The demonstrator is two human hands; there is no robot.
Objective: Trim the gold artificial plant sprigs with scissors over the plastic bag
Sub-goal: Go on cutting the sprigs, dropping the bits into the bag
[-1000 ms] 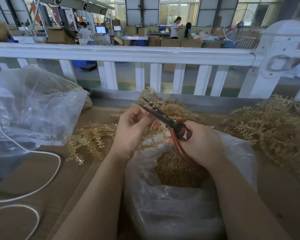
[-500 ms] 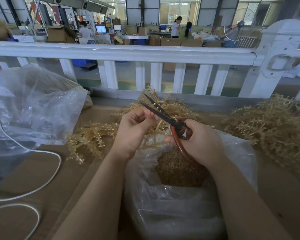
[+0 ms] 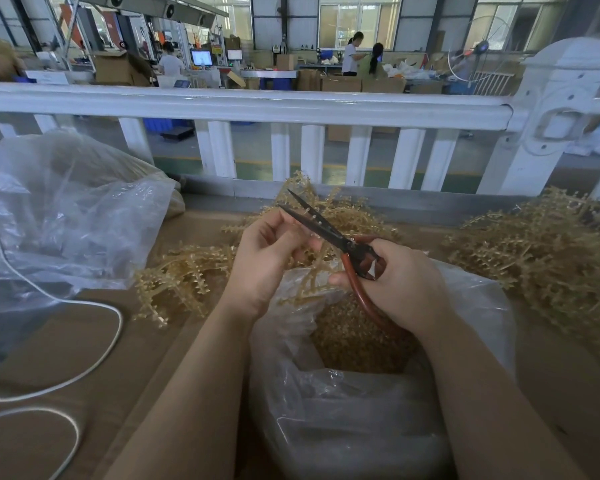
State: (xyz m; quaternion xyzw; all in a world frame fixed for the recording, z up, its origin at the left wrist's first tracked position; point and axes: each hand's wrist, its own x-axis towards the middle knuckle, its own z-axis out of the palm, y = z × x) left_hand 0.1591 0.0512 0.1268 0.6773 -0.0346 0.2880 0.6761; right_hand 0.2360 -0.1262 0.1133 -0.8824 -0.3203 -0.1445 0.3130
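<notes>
My left hand [image 3: 267, 258] pinches a gold sprig [image 3: 309, 282] that hangs down over the open plastic bag [image 3: 326, 403]. My right hand [image 3: 399, 285] grips the red-handled scissors [image 3: 329, 233]; their dark blades are parted and point up and left, just above my left fingertips. The bag between my forearms holds a heap of gold trimmings [image 3: 357, 337]. Part of the sprig's stem is hidden inside my left fist.
Loose gold sprigs lie in a pile left of the bag [image 3: 181, 275], behind my hands [image 3: 347, 213] and in a big heap at right [image 3: 548, 258]. A large crumpled clear bag [image 3: 63, 216] and white cable [image 3: 94, 351] lie at left. A white railing [image 3: 243, 105] runs behind the cardboard-covered table [image 3: 49, 341].
The scissor blades have opened wider and tilted a little more upward. My left hand has shifted slightly with the sprig; the bag and piles stay put.
</notes>
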